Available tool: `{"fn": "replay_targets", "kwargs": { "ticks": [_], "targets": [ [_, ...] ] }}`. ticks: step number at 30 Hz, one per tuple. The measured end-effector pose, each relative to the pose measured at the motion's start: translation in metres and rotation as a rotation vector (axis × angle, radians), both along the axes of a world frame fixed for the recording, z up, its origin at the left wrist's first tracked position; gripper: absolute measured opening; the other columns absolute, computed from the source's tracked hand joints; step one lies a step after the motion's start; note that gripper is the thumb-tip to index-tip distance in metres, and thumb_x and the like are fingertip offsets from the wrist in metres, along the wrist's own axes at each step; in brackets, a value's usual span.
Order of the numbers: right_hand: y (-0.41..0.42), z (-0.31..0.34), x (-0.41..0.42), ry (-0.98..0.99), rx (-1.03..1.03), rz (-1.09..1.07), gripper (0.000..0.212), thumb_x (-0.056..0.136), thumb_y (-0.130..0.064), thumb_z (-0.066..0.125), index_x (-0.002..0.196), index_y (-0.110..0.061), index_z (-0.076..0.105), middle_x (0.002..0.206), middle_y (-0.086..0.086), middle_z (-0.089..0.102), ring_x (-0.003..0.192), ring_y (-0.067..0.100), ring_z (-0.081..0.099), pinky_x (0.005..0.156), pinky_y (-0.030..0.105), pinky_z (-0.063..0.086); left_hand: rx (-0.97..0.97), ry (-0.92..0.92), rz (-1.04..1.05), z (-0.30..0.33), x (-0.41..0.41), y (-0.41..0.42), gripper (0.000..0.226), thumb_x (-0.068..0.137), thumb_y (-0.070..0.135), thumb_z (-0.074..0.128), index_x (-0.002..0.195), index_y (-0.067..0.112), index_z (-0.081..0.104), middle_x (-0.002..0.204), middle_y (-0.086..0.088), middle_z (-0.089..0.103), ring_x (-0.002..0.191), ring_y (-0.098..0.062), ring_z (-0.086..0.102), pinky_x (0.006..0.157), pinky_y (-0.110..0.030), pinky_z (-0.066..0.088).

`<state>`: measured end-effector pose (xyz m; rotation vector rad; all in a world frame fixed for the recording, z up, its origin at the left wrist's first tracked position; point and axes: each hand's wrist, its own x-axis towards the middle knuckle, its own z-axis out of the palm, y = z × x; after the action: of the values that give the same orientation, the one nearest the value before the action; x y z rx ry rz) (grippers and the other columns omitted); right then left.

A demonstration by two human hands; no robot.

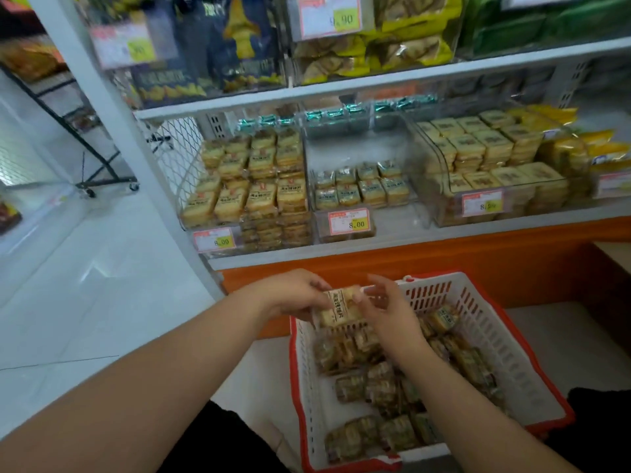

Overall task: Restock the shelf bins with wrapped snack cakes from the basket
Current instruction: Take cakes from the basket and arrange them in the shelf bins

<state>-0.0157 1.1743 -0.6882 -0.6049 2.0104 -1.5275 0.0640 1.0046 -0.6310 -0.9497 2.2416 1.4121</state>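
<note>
Both hands meet above the far left corner of the basket [485,322], a white slotted one with a red rim, and between them sits a small stack of wrapped snack cakes [341,308]. The left hand [293,295] curls its fingers round the stack's left end, a firm grip; the right hand [386,312] takes the right end, thumb pressed on the top wrapper, its grip closed on the same stack. The stack hangs just clear of the basket's contents.

Inside the basket, loose wrapped cakes [382,390] lie heaped across the floor of it, a darker-printed lot, some on edge, some flat.

Beyond the basket, up on the shelf [375,250], three clear bins. The left bin [252,186], straight past the hands, is packed high with yellow cakes. The middle bin [362,189] holds only two short rows, and its back half shows bare. The right bin [491,172] is stacked full. Price tags [349,222] reading 8.00 hang on the bin fronts. Above that shelf, bagged snacks [375,46] fill the upper row.
</note>
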Motion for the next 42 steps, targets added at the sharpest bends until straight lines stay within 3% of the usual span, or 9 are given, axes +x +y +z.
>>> {"fn": "replay_targets", "kwargs": {
  "ticks": [8,13,16,20,24,29,35,38,42],
  "targets": [
    [-0.05,0.045,0.012,0.538,0.208,0.143,0.077,0.073,-0.051,0.078,0.136,-0.031,0.038,0.132,-0.011,0.04,0.121,0.009,0.044,0.101,0.035,0.046,0.112,0.175,0.183,0.038,0.009,-0.023,0.01,0.091,0.011,0.067,0.1,0.012,0.061,0.099,-0.014,0.071,0.078,-0.019,0.07,0.071,-0.033,0.061],
    [-0.092,0.091,-0.006,0.644,0.119,0.268,0.07,0.075,-0.045,0.077,0.131,-0.04,0.035,0.128,-0.017,0.039,0.119,0.01,0.047,0.097,0.039,0.05,0.057,0.345,0.257,0.074,0.017,-0.059,0.02,0.09,0.014,0.07,0.107,0.01,0.06,0.093,-0.007,0.072,0.073,-0.011,0.071,0.065,-0.027,0.058],
    [-0.124,0.114,-0.018,0.681,0.076,0.325,0.065,0.076,-0.036,0.079,0.127,-0.04,0.037,0.125,-0.017,0.038,0.116,0.007,0.049,0.092,0.032,0.054,0.049,0.428,0.341,0.089,0.023,-0.088,0.022,0.092,0.018,0.068,0.112,0.012,0.06,0.101,-0.007,0.072,0.087,-0.017,0.072,0.076,-0.034,0.06],
    [-0.178,0.121,-0.026,0.781,0.088,0.357,0.062,0.078,-0.038,0.077,0.128,-0.037,0.042,0.122,-0.023,0.04,0.118,0.009,0.05,0.095,0.034,0.052,-0.31,0.478,0.439,0.095,0.029,-0.127,0.036,0.102,0.034,0.049,0.131,0.013,0.053,0.117,0.001,0.063,0.105,-0.019,0.063,0.09,-0.036,0.051],
    [-0.231,0.126,-0.033,0.774,0.03,0.383,0.056,0.079,-0.041,0.075,0.125,-0.041,0.044,0.128,-0.016,0.052,0.114,0.01,0.055,0.092,0.038,0.055,-0.503,0.463,0.599,0.094,0.037,-0.158,0.04,0.105,0.028,0.039,0.14,0.009,0.045,0.141,-0.012,0.05,0.124,-0.027,0.05,0.087,-0.024,0.034],
    [-0.305,0.155,-0.044,0.86,0.036,0.434,0.051,0.081,-0.042,0.075,0.125,-0.029,0.052,0.121,-0.009,0.061,0.104,0.012,0.06,0.086,0.034,0.055,-0.422,0.47,0.647,0.083,0.029,-0.174,0.039,0.108,0.021,0.031,0.143,0.005,0.04,0.143,-0.014,0.046,0.11,-0.018,0.047,0.066,-0.023,0.032],
    [-0.36,0.153,-0.05,0.982,0.254,0.63,0.05,0.083,-0.049,0.07,0.127,-0.034,0.051,0.126,-0.007,0.061,0.108,0.017,0.059,0.093,0.036,0.049,-0.544,0.382,0.593,0.055,0.019,-0.187,0.046,0.093,0.02,0.036,0.137,0.008,0.046,0.145,-0.016,0.042,0.136,-0.036,0.036,0.112,-0.043,0.03],
    [-0.366,0.147,-0.055,1.032,0.312,0.647,0.054,0.085,-0.051,0.068,0.133,-0.033,0.051,0.135,-0.006,0.057,0.118,0.019,0.055,0.102,0.038,0.041,-0.571,0.371,0.543,0.054,0.022,-0.18,0.055,0.097,0.017,0.035,0.151,0.016,0.029,0.161,-0.01,0.021,0.147,-0.028,0.019,0.119,-0.038,0.015],
    [-0.363,0.141,-0.058,1.063,0.341,0.676,0.053,0.087,-0.053,0.064,0.135,-0.035,0.051,0.133,-0.005,0.058,0.119,0.02,0.054,0.109,0.046,0.036,-0.6,0.407,0.51,0.052,0.022,-0.173,0.065,0.094,0.01,0.042,0.154,0.016,0.02,0.162,-0.002,0.014,0.142,-0.03,0.029,0.117,-0.044,0.03]
  ]
}}
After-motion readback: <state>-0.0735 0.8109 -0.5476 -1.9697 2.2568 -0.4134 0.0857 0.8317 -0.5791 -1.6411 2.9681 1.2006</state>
